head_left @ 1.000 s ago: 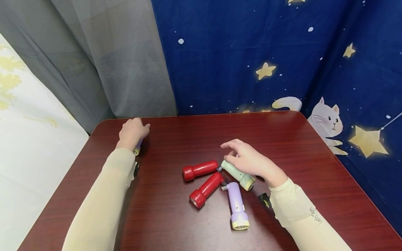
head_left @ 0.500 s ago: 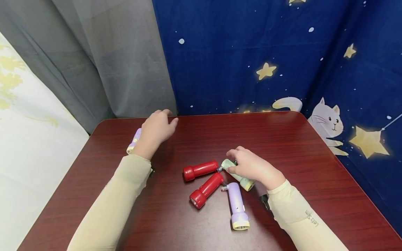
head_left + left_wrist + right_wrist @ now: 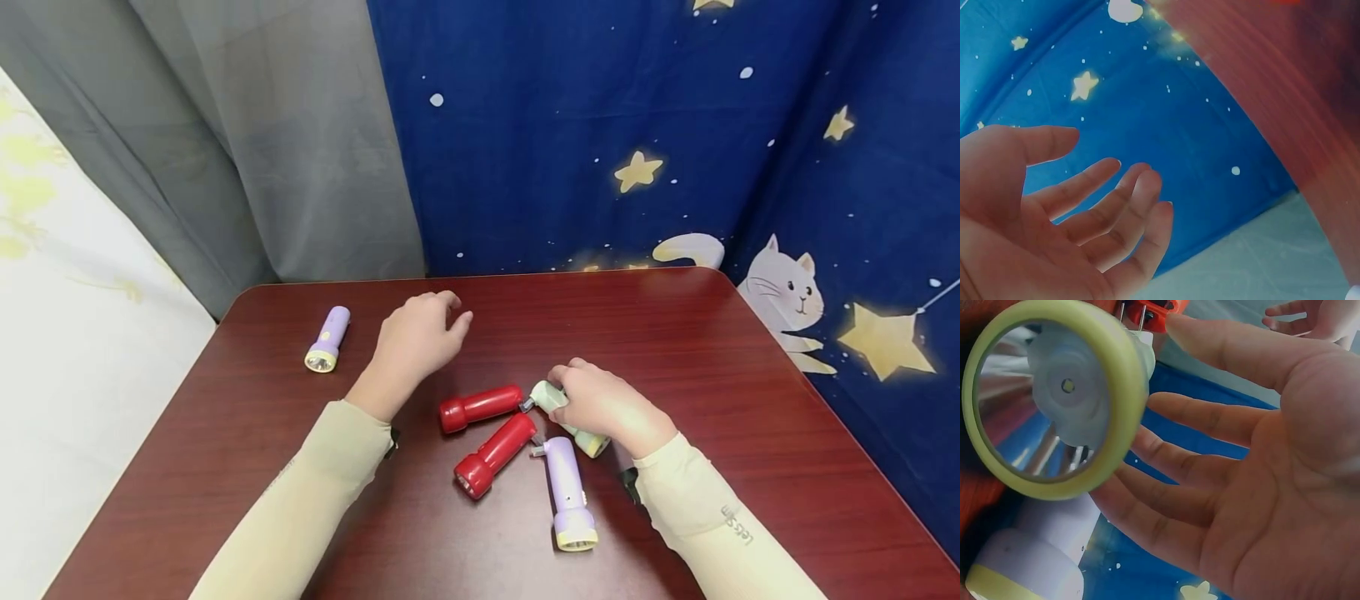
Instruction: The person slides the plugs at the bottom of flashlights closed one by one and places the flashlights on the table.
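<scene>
My right hand [image 3: 611, 404] is over a pale green flashlight [image 3: 549, 397], partly covering it. In the right wrist view its fingers are extended behind the yellow-rimmed head, the thumb apart. Another purple flashlight [image 3: 1029, 562] lies beside the green one there; the hand hides it in the head view. My left hand [image 3: 420, 337] hovers over the table's far middle, holding nothing, fingers loosely bent. Two red flashlights [image 3: 480, 407] lie left of the green one, below the left hand. A purple flashlight [image 3: 567, 492] lies closer to me. At far left rests a separate purple flashlight [image 3: 327, 337].
Everything lies on a dark red wooden table [image 3: 750, 467] with rounded far corners. A grey curtain [image 3: 330, 150] and a blue starry curtain [image 3: 525, 150] hang behind the far edge. White cloth [image 3: 75, 350] borders the left side.
My left hand has let go of the far-left purple flashlight and moved right, leaving it lying there. My right hand has lowered slightly toward the green flashlight.
</scene>
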